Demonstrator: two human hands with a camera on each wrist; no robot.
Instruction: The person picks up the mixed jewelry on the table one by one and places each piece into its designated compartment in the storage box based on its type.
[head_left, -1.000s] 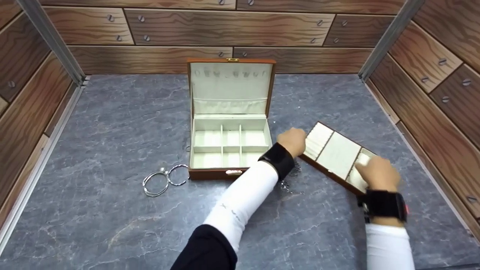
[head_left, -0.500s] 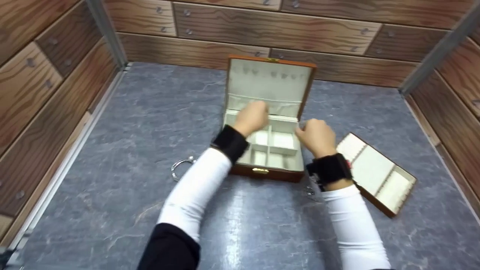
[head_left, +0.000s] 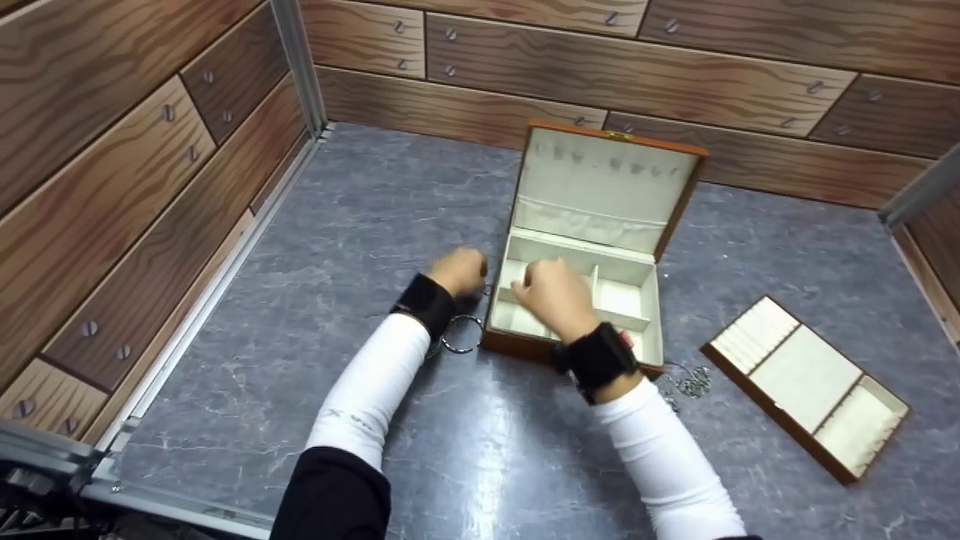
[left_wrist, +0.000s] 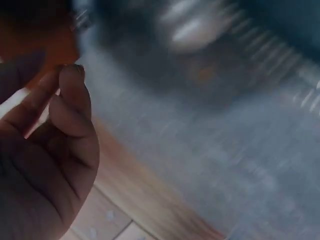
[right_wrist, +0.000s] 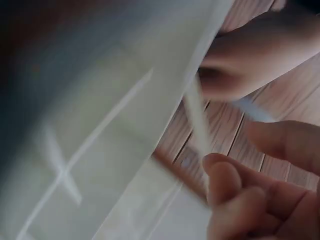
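A brown jewelry box [head_left: 611,195] with a pale lining stands with its lid up, its compartments bare where they show. My left hand [head_left: 460,271] hovers just left of the box, over silver bangles; one bangle [head_left: 459,352] shows beside its wrist. Its fingers are loosely curled with nothing seen in them in the left wrist view, where shiny jewelry [left_wrist: 195,35] is blurred. Over the compartments is my right hand [head_left: 555,296], covering some of them. In the right wrist view its thumb is apart from its bent fingers [right_wrist: 225,182], with nothing between them.
A shallow brown tray [head_left: 806,379] with pale sections lies slanted on the right. Tangled silver chains [head_left: 694,382] lie between it and the box. Wood-patterned walls [head_left: 525,82] enclose the grey marbled tabletop [head_left: 420,457], and metal rails [head_left: 300,67] run along the corners.
Both hands have moved left, away from the tray: the left hand to the box's left side, the right hand to above the compartments. The head view has turned left.
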